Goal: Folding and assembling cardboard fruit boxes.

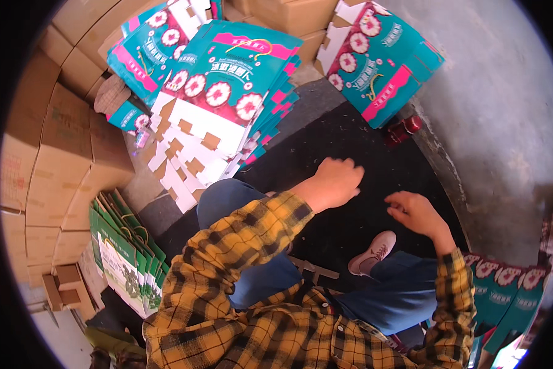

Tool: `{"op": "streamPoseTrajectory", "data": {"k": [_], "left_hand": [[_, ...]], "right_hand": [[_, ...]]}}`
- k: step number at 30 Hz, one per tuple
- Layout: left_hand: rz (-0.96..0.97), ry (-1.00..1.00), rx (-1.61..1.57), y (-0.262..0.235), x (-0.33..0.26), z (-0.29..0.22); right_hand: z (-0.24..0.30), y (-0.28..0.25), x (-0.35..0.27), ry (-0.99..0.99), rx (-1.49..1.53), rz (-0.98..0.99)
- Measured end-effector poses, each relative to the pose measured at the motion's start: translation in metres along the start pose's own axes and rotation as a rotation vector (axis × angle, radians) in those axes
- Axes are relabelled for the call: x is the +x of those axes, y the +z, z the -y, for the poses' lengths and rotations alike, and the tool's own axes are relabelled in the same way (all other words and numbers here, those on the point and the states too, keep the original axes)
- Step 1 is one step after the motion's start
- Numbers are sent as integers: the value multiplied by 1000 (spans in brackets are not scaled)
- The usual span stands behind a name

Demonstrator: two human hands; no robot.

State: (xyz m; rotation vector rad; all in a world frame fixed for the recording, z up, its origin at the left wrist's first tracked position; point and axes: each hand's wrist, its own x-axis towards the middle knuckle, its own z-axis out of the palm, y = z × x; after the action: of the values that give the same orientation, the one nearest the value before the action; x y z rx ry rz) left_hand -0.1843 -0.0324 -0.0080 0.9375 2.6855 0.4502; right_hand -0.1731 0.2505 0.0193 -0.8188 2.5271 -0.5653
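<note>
My left hand hovers over the black mat, its fingers loosely bent and a little apart, with nothing visible in them. Opposite it, my right hand is also in the air, thumb and fingers slightly spread and empty. The two hands do not touch. Ahead and to the left lies a fanned stack of flat teal and pink cartons with white tabbed ends. Another teal carton with a yellow cord handle lies beyond the mat at the far right.
Brown cardboard boxes are piled along the left. Green carrier boxes stand near my left side. A dark red object lies by the mat's right edge. Several teal cartons stand at lower right, and my shoe rests on the mat.
</note>
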Motion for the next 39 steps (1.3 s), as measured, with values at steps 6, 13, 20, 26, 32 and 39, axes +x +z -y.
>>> {"op": "streamPoseTrajectory", "data": {"k": [6, 13, 20, 26, 32, 39], "left_hand": [[-667, -24, -174, -37, 15, 10], [-580, 25, -874, -25, 9, 5], [-605, -5, -1087, -29, 9, 7], [-602, -32, -1102, -30, 1, 15], [-681, -61, -1126, -32, -2, 21], [-738, -51, -1141, -31, 3, 21]], "right_hand": [[-12, 97, 185, -542, 370, -471], [95, 152, 377, 54, 1136, -15], [110, 215, 464, 324, 1363, -111], [116, 229, 485, 422, 1358, -185], [132, 222, 494, 505, 1207, -315], [132, 211, 503, 587, 1293, -252]]}}
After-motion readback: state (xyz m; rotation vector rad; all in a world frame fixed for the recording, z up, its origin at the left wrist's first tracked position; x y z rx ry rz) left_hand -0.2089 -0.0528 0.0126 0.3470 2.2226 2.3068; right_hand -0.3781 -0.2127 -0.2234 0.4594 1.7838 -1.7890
